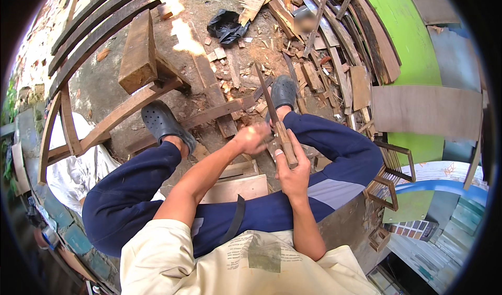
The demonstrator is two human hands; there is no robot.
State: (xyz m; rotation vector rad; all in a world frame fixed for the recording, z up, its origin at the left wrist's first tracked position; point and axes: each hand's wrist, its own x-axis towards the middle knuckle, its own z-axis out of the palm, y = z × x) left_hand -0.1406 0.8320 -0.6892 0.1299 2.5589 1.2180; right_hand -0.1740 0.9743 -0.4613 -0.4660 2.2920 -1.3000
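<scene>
Between your knees (367,156), your right hand (293,174) grips a wooden-handled tool (283,138); your blurred left hand (253,138) is beside it, its grip unclear.

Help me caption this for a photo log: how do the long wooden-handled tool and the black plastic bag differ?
The tool is long, narrow and straight, while the bag is crumpled and irregular. The tool is held in the right grip; the bag lies on the ground. The tool has a brown handle, whereas the bag is black. Both show dark surfaces.
</scene>
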